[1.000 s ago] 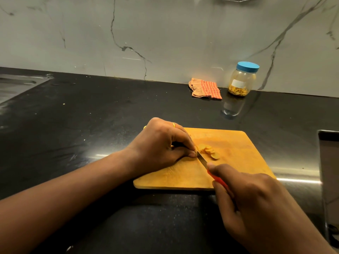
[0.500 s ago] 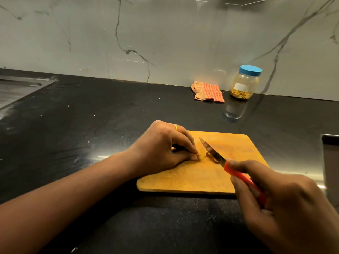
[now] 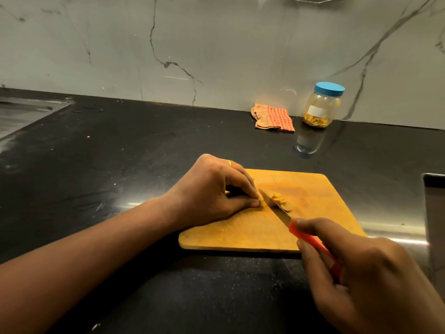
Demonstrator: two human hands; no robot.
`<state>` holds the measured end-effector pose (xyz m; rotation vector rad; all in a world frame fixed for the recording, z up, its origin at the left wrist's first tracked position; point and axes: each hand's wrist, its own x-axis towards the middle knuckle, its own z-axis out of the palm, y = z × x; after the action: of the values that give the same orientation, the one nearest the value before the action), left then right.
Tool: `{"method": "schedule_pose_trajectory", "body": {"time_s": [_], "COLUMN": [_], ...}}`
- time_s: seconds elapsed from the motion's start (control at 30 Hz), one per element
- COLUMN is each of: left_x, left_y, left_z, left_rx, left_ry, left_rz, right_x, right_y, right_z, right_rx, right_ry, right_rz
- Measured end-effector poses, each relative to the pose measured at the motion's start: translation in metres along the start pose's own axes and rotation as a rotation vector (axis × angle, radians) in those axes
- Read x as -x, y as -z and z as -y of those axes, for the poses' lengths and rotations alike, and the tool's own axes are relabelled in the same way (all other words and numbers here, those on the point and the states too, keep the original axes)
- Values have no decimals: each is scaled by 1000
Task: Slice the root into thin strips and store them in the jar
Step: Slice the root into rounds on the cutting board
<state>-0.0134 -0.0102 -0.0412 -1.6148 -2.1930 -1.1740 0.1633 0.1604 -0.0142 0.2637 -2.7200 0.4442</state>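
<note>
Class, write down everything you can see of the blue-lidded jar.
The jar is clear, plastic-looking, rounded, closed with a blue lid. A white label sits on its side; yellow strips cover its bottom. It stands upright on the black counter by the marble wall, right of the checked cloth, apart from it.

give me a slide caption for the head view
Left hand steadies root on board while right hand slices with knife.
</note>
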Motion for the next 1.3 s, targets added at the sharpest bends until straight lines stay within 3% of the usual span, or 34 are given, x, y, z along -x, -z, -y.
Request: {"method": "schedule_pose_trajectory", "body": {"time_s": [0.33,1.3], "left_x": [0,0], "left_y": [-1,0], "left_z": [-1,1], "left_rx": [-28,-15], "left_ry": [-23,-44], "left_rz": [-12,9], "right_x": [8,5], "right_y": [-8,0], "right_z": [19,4], "right_rx": [162,28], "right_ry": [-53,-7], "right_rz": [-68,-57]}}
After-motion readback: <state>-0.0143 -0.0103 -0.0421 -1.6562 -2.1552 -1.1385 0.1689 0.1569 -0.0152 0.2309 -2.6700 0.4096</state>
